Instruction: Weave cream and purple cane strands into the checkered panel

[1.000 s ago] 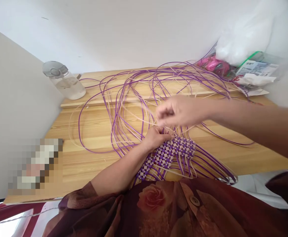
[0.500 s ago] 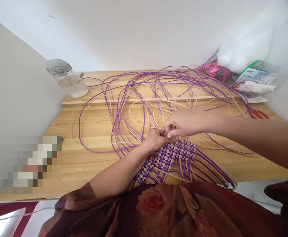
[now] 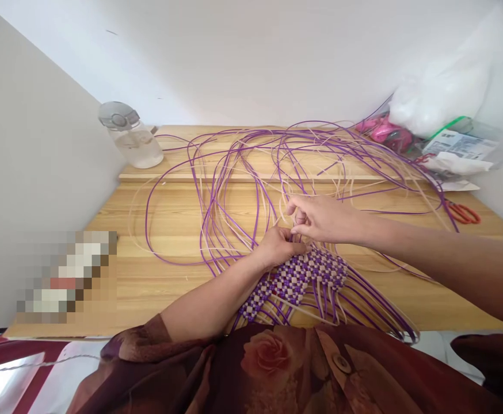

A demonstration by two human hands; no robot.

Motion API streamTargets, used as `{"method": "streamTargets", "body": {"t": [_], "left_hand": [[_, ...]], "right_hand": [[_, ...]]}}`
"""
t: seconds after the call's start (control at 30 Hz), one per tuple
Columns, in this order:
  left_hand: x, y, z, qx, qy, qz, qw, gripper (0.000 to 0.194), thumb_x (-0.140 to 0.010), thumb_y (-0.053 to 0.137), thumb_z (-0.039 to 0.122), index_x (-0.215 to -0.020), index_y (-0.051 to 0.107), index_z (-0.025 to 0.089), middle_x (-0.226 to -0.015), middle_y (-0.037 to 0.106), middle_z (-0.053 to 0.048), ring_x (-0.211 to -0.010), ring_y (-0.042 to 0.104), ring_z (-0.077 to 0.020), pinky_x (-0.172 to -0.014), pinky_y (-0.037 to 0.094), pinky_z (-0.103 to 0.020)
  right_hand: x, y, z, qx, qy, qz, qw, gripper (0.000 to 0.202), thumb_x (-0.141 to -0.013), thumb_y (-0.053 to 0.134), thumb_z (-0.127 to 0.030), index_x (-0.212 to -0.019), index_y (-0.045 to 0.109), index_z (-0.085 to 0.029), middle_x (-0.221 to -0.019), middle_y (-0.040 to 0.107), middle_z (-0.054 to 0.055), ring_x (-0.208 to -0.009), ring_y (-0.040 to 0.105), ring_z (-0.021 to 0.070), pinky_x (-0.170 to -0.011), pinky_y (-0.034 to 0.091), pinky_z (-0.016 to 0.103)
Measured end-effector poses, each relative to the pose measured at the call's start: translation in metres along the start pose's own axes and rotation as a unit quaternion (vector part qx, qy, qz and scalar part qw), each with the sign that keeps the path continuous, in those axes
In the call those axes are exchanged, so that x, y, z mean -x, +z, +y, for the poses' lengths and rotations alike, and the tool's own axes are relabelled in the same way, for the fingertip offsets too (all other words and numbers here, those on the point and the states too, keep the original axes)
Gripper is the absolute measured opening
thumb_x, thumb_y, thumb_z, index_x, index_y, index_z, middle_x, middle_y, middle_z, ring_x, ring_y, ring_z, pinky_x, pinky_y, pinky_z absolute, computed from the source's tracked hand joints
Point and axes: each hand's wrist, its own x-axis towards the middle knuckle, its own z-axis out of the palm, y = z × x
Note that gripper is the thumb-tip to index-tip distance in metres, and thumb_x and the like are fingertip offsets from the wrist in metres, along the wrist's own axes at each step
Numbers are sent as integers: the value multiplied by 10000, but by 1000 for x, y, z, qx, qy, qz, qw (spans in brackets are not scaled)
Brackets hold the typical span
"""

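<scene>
Since a second ago, the right hand (image 3: 312,217) has come down from above the work to just beside the left hand (image 3: 275,247), and the whole view has shifted slightly. Its fingers are curled, thumb and forefinger close together; whether a strand is pinched between them I cannot tell. The left hand is nearly closed on the upper edge of the woven panel (image 3: 294,276), thumb laid along the rim, probably to keep that edge steady and the weave from loosening while the right is free to work.

The purple and cream panel lies aslant on the near part of the desk (image 3: 148,287), right in front of the person's shirt (image 3: 294,368), which seems to suit short reaches by both hands. Long loose strands (image 3: 255,133) loop away across the desk and onto the raised board (image 3: 141,172) at the back, likely because their length needs room to spread.

Farther out, a bottle (image 3: 141,150) stands on the board at the left, away from most of the loops. Orange handles (image 3: 463,213) lie at the right, within arm's reach, and a white plastic bag (image 3: 439,86) sits against the wall behind them.
</scene>
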Motion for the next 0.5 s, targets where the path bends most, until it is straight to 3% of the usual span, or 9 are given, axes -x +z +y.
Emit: {"method": "streamTargets", "body": {"t": [0.1,0.17,0.27,0.4,0.5], "left_hand": [[2,1,2,-1,-19,-1,1000,323,-590,791,372,-568,549,159,-511,445,55,-495,354,-69,-520,253,-253],[2,1,2,2,-25,-1,1000,300,-594,787,370,-596,577,156,-525,471,47,-497,372,-74,-514,258,-251],[1,1,0,15,-5,-9,1000,265,-610,775,350,-626,605,148,-564,507,36,-514,392,-74,-520,272,-247],[0,2,-1,41,26,-16,999,247,-609,776,313,-628,597,144,-567,502,43,-517,386,-63,-534,289,-236],[0,2,-1,41,4,-15,999,229,-601,784,312,-668,656,133,-606,577,14,-536,454,-80,-556,348,-240]], "right_hand": [[-1,-4,4,-79,60,-82,992,132,-808,585,-249,-902,622,-164,-761,701,25,-647,623,149,-584,389,248],[-3,-8,6,-156,93,-115,977,156,-831,575,-300,-889,632,-166,-722,696,14,-619,635,144,-570,414,240],[-6,-10,5,-185,84,-121,972,209,-856,555,-333,-900,669,-164,-704,708,19,-673,669,157,-606,449,238],[-13,-11,-4,-190,106,-138,966,186,-815,591,-225,-968,672,-156,-700,715,24,-644,671,144,-601,466,225],[-25,-24,-7,-181,120,-125,968,228,-812,657,-271,-1012,667,-160,-710,706,19,-614,655,125,-580,466,210]]}}
